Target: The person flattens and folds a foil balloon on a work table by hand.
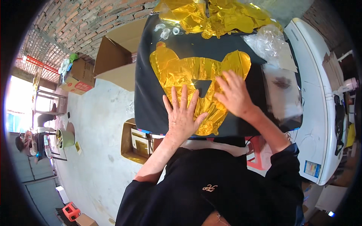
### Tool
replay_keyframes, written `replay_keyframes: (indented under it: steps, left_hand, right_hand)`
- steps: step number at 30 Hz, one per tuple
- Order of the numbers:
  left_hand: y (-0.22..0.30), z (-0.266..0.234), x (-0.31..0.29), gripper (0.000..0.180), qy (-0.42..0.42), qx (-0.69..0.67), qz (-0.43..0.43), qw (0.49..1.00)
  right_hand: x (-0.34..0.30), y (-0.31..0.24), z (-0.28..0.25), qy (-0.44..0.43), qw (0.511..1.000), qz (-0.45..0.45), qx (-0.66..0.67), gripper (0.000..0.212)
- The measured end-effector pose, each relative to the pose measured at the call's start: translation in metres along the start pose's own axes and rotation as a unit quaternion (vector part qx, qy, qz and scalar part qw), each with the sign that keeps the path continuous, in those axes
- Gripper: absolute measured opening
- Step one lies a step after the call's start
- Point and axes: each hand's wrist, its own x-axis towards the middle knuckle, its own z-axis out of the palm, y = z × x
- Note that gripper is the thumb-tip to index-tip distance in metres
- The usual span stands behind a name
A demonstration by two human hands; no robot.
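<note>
Nearest to my head camera is the person's black shirt, which bears a small gold ornament. From this same head view, I see the left hand lying palm down, its fingers spread well apart, on the lower left part of a gold foil piece. Over the right side of this piece is the right hand, its fingers somewhat bent and slightly apart; it is blurred, so I cannot tell which fingertips are touching. The foil piece lies wrinkled on the black table, with two lobes at its far side and a dark opening in its middle. Beyond it I find a heap of gold foil, and to the far right a clear plastic bag.
</note>
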Motion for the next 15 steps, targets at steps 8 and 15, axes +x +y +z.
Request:
replay_keyframes:
  steps: [8,15]
  left_hand:
    - [-0.017,0.023,0.042,0.072,0.050,0.018,0.024,0.998]
    - [-0.012,0.024,0.046,0.076,0.014,0.040,0.025,0.999]
  right_hand:
    - [0.000,-0.014,0.025,-0.068,0.997,0.017,0.019,0.075]
    - [0.017,0.115,0.057,0.045,0.983,0.111,-0.136,0.073]
